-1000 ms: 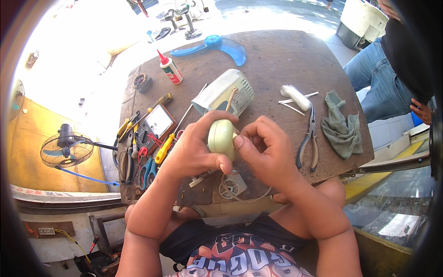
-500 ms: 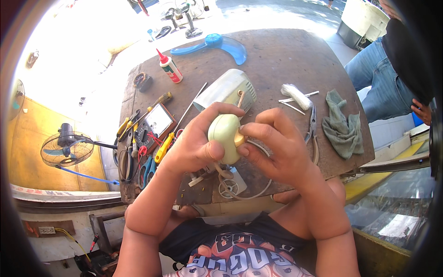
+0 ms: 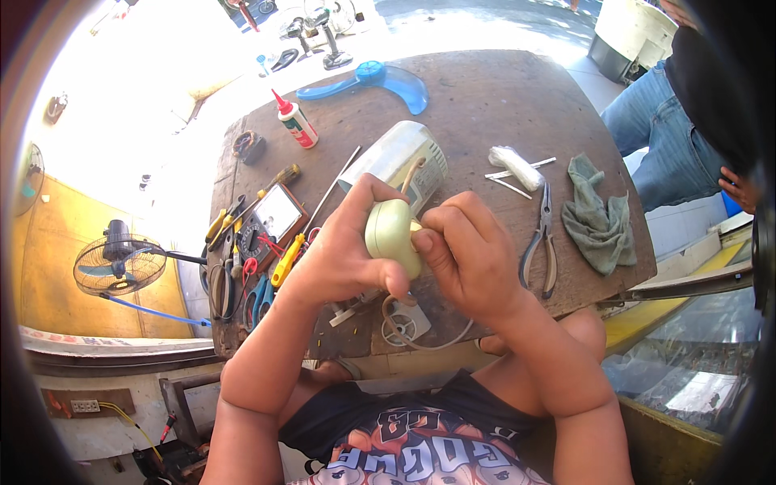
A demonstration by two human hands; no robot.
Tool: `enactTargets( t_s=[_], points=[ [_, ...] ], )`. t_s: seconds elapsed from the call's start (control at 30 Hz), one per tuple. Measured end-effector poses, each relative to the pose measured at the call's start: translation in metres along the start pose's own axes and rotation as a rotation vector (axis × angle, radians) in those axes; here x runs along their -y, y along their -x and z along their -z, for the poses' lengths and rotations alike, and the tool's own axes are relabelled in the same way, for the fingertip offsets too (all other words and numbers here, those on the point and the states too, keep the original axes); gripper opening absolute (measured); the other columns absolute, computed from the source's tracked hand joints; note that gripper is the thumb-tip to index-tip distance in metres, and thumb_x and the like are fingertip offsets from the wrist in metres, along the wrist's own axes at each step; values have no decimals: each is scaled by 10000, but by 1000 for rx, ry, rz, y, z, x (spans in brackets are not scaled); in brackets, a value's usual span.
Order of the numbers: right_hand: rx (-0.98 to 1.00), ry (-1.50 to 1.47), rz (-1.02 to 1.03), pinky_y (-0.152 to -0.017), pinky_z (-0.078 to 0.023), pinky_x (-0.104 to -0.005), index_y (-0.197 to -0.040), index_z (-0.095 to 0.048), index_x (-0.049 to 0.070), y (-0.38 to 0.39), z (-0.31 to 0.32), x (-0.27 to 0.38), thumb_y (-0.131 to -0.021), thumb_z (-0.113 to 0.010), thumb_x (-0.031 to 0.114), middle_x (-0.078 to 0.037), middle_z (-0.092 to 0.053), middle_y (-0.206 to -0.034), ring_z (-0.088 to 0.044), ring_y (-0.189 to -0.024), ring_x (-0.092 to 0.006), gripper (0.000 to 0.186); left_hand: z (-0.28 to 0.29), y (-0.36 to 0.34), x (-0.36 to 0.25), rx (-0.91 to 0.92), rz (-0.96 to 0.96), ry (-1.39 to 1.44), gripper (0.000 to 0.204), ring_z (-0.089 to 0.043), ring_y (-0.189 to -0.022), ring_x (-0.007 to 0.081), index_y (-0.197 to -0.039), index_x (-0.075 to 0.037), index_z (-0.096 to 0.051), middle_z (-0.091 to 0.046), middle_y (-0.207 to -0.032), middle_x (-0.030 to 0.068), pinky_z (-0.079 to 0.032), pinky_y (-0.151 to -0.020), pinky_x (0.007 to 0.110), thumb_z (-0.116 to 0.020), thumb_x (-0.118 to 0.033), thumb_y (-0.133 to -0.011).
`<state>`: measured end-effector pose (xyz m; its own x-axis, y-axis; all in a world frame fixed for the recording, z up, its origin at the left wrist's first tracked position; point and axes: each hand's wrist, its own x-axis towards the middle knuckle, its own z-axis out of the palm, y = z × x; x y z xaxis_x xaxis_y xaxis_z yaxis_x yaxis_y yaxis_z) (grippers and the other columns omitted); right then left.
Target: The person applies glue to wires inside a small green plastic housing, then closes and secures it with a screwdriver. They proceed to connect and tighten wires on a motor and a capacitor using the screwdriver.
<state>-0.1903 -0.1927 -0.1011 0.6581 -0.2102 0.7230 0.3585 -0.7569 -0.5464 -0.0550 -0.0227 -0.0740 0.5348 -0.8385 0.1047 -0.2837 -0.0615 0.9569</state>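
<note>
Over the counter, near the tapered vented housing — gripping a pale-green rounded casing in the left hand, pinching at its small yellow piece with the right hand. Seemingly loosening or seating it — probably needing steady finger pressure next.

Strong daylight is pouring in from eleven o'clock, bleaching the ground at twelve nearly white. The desk is lying in softer shade. Glare is whitening the glass at four o'clock. Fisheye distortion is bending straight edges.
</note>
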Motion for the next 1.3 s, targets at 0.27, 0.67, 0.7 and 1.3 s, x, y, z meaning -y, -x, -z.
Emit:
enactTargets(
  t_s=[0.27, 0.67, 0.7, 1.3],
  points=[
    [118, -71, -191, -752, -552, -410, -1256, -652, 47, -5, 13, -5, -1091, -714, 279, -127, -634, -1094, -682, -949, -272, 291, -6, -11, -14, -33, 24, -224, 1157, -750, -1048, 362, -1333, -38, -530, -730, -1116, 205, -574, -921, 468, -873, -891, -632],
    [213, -7, -735, -933, -596, -374, -1468, -611, 131, -18, 29, -68, -969, -794, 49, -111, -727, -1231, -722, -1104, -228, 538, 77, 3, -50, -12, 83, -520, 533, -747, -1018, 264, -1407, -43, -669, -787, -1110, 157, -578, -944, 403, -700, -457, -1073],
    [256, 80, -678, -957, -594, -405, -1456, -626, 133, -16, 34, -80, -964, -803, 62, -125, -740, -1239, -729, -1121, -256, 528, 87, 17, -45, -34, 84, -483, 484, -756, -991, 277, -1357, -34, -696, -795, -1084, 161, -580, -916, 411, -715, -416, -1060],
    [504, 535, -104, -1162, -337, -659, -1287, -737, 229, 12, -109, 111, -845, -877, 457, -66, -670, -1368, -544, -1402, -336, 517, 122, 122, 60, -152, 327, -968, 426, -753, -1083, 352, -1222, -68, -724, -759, -1100, 151, -593, -933, 481, -845, -342, -919]
  ],
)
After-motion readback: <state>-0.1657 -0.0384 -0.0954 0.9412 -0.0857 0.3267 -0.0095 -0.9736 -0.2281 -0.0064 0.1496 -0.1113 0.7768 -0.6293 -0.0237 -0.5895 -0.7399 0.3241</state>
